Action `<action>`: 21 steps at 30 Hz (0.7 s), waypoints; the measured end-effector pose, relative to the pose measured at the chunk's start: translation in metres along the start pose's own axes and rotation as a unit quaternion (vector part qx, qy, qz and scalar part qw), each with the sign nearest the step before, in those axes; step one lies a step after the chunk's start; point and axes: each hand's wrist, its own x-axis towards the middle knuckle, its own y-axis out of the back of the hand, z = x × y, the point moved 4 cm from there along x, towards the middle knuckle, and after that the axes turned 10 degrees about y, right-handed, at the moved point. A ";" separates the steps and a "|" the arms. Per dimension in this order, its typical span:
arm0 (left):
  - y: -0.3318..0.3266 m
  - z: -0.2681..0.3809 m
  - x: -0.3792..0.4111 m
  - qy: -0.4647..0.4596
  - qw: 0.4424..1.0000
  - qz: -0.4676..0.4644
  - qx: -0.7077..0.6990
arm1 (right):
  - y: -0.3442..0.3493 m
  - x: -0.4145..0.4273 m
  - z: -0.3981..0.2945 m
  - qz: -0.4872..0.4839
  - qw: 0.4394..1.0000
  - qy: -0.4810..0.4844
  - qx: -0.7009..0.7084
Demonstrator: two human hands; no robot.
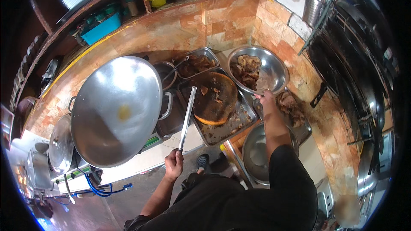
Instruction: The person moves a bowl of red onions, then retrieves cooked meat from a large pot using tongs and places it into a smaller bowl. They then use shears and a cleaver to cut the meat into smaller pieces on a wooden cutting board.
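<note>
My left hand (pixel 174 165) is closed around the handle end of long metal tongs (pixel 188 118), whose tip points up over the edge of a round chopping board (pixel 221 110). Scraps of meat lie on that dark, greasy board, which rests in a stained metal tray (pixel 212 138). With my right hand (pixel 267 98) I grip the near rim of a stainless steel bowl (pixel 276 65). Chunks of browned cooked meat (pixel 249 70) fill the bowl's left side. Behind the board, a rectangular pan (pixel 205 50) contains more browned pieces.
A large two-handled wok (pixel 106 115) stands at the left. An empty-looking metal basin (pixel 255 162) sits beneath my right forearm, beside a tray of meat (pixel 293 112). Pans hang on a rack (pixel 346 70) at the right. Part of another person (pixel 346 210) appears lower right.
</note>
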 end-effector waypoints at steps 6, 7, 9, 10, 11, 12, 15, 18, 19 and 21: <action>0.021 -0.007 0.002 -0.034 0.998 0.004 0.053 | -0.014 -0.046 -0.006 0.039 0.996 0.033 -0.074; 0.019 -0.012 0.006 -0.040 0.998 -0.008 0.048 | -0.007 -0.052 -0.020 0.041 0.994 0.049 -0.087; 0.015 -0.026 0.014 -0.031 0.999 -0.013 0.010 | -0.006 -0.080 -0.036 0.067 0.990 0.067 -0.106; 0.020 -0.036 0.019 -0.023 1.000 -0.013 -0.007 | -0.014 -0.100 -0.040 0.077 0.988 0.071 -0.117; 0.015 -0.043 0.022 -0.010 0.999 -0.022 -0.029 | -0.014 -0.119 -0.051 0.089 0.985 0.075 -0.125; 0.009 -0.029 0.024 0.005 0.998 -0.037 -0.052 | -0.010 -0.135 -0.063 0.103 0.983 0.080 -0.129; -0.020 -0.033 0.044 -0.029 0.996 -0.072 -0.044 | 0.019 -0.179 -0.103 0.097 0.977 0.138 -0.130; -0.047 -0.056 0.071 0.011 0.995 -0.085 -0.060 | 0.017 -0.232 -0.116 0.125 0.962 0.196 -0.145; -0.061 -0.052 0.078 0.027 0.991 -0.112 -0.073 | 0.026 -0.247 -0.122 0.127 0.962 0.201 -0.136; -0.093 -0.036 0.095 0.062 0.980 -0.163 -0.094 | 0.046 -0.271 -0.130 0.127 0.962 0.209 -0.120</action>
